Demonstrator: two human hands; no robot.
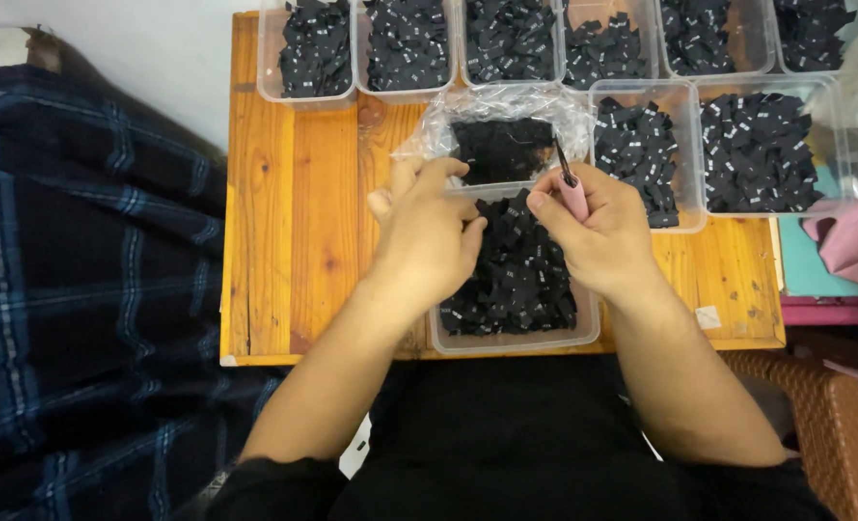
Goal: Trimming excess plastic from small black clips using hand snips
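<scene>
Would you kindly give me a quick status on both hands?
Left hand fingering labels over tub. Right hand gripping pink tool. Plastic bag just behind.

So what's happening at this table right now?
A person sits at a wooden table with both hands over a clear tub full of small black labels. The left hand pinches at the labels. The right hand holds a pink-handled tool. Behind the hands lies a plastic bag of black pieces, with more label-filled tubs around it.
</scene>
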